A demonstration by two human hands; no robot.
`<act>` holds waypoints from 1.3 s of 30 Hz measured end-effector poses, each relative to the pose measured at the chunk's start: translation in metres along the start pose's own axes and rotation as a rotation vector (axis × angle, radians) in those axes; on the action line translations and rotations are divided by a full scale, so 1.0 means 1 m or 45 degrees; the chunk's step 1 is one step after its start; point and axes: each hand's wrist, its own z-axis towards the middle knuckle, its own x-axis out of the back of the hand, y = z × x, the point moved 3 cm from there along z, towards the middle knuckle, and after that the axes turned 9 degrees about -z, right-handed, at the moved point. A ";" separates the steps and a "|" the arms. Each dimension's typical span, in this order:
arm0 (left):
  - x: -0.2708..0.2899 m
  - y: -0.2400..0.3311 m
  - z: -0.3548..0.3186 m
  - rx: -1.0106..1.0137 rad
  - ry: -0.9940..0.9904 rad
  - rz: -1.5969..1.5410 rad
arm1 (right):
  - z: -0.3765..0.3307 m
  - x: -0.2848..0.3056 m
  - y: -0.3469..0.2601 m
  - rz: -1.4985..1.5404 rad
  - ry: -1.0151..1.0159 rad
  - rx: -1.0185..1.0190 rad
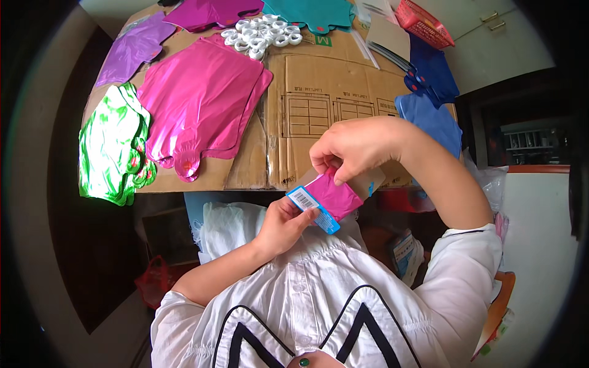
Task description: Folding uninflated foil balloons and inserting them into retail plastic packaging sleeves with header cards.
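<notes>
Just past the table's near edge, my left hand (282, 225) is closed on the blue label end of a clear plastic packet (326, 222), thumb on top. A folded pink foil balloon (334, 199) lies at the packet, and how much of it is inside I cannot tell. My right hand (362, 146) reaches over from the right, its thumb and fingers pinching the far edge of the pink foil. On the table ahead, a stack of flat pink foil balloons (199, 101) lies left of centre. Shiny green foil balloons (110, 144) hang over the left edge.
Cardboard (325, 76) covers the table. White ribbon rolls (261, 34) are heaped at the back, near teal foil (313, 13) and purple foil (132, 49). Blue foil balloons (432, 119) lie on the right, below a red basket (423, 23). A cabinet (485, 43) stands behind.
</notes>
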 end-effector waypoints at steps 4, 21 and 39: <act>0.002 -0.001 0.002 0.018 -0.018 -0.035 | 0.007 -0.002 -0.001 -0.276 0.083 -0.055; -0.015 0.011 -0.004 0.135 0.216 -0.449 | 0.010 -0.088 0.006 -0.719 0.848 0.181; -0.013 0.007 0.002 -0.047 0.326 -0.269 | 0.008 -0.095 -0.005 -0.638 0.954 0.106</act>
